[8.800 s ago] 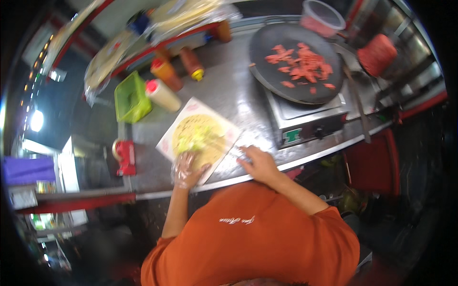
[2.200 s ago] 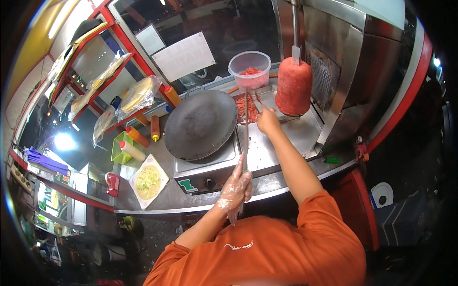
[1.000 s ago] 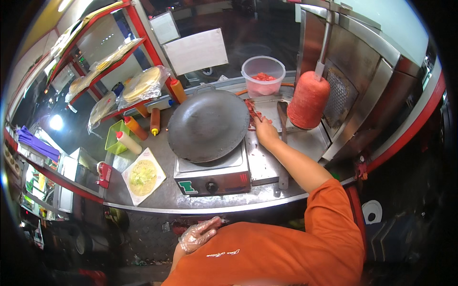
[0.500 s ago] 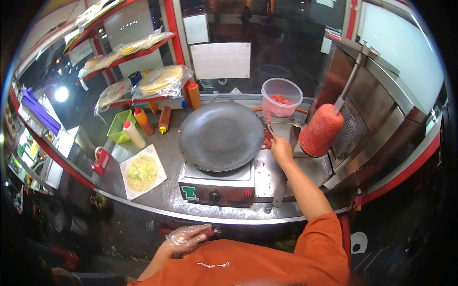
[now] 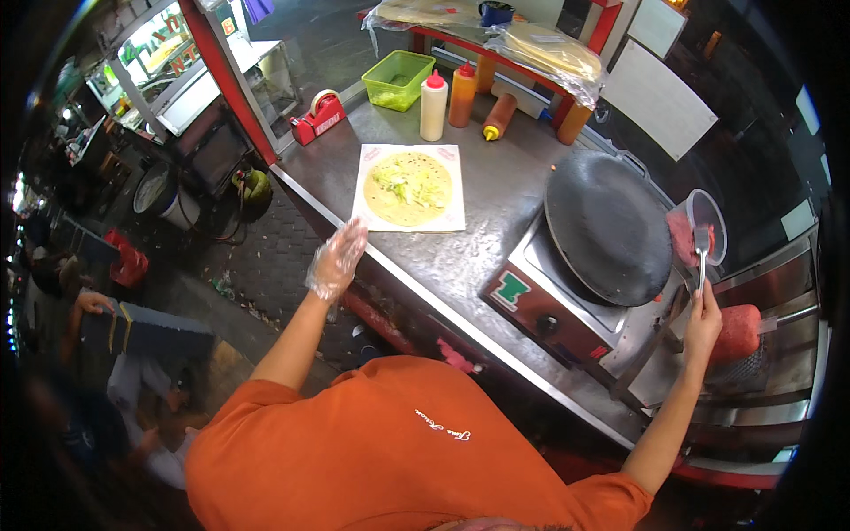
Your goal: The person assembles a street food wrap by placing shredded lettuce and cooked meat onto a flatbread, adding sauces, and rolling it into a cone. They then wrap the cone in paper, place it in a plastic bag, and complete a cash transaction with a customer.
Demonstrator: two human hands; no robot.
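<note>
My left hand [image 5: 335,258], in a clear plastic glove, is held open just off the counter's front edge. Its fingertips are near a white paper square [image 5: 452,218], and I cannot tell whether they touch. On the paper lies a round flatbread [image 5: 385,205] topped with shredded lettuce [image 5: 409,180]. At the right, my bare right hand [image 5: 703,317] is closed around the handle of metal tongs [image 5: 702,243] with a fork-like head. The tongs reach the clear plastic tub [image 5: 717,217], where red shaved meat [image 5: 681,237] shows. Beside them is a black domed pan [image 5: 609,226] on a steel stove [image 5: 556,305].
Behind the flatbread stand a green basket [image 5: 398,81], a white squeeze bottle [image 5: 433,108], an orange squeeze bottle [image 5: 461,96] and a red tape dispenser [image 5: 317,119]. A stack of meat [image 5: 737,334] on a spit is right of my right hand. Bagged flatbreads [image 5: 549,55] lie on a shelf.
The view has swung left. My left hand has gone from near my body to beside the paper. The tongs have moved from the tray beside the pan to the tub.
</note>
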